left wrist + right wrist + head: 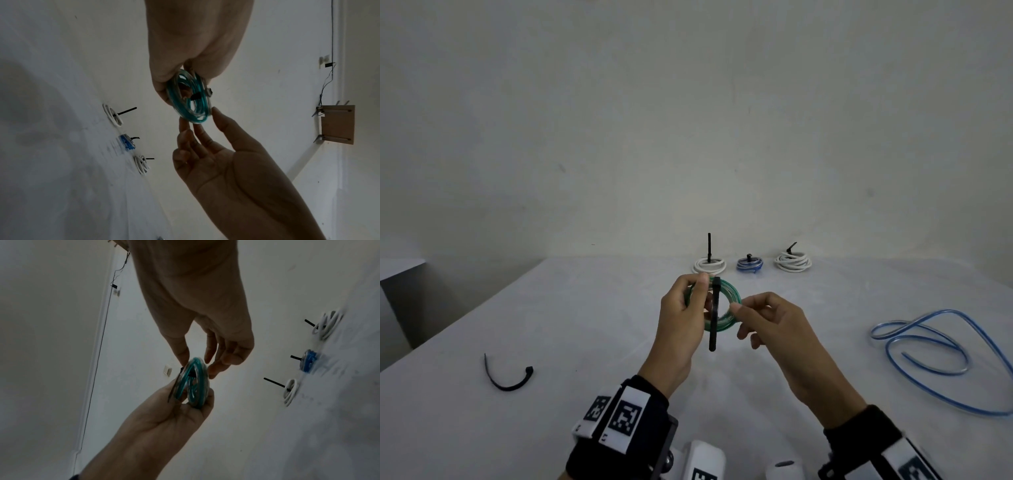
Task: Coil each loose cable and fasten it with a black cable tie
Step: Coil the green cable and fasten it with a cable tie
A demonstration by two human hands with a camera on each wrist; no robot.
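A coiled green cable [732, 291] is held upright above the white table [585, 325]. My left hand [695, 291] grips its left side, thumb on top. A black cable tie [714, 315] runs straight down across the coil's front, head at the top and tail hanging below. My right hand [739, 318] pinches the coil's right rim, with the thumb on one side and the fingers on the other. The right wrist view shows the coil [180, 386] edge-on between both hands. A loose blue cable [928, 342] sprawls on the table at the right.
Three tied coils stand along the table's far edge: white [709, 265], blue [749, 265] and white [792, 262]. A spare black tie [508, 377] lies curved at the near left. The table's left edge [465, 318] runs diagonally.
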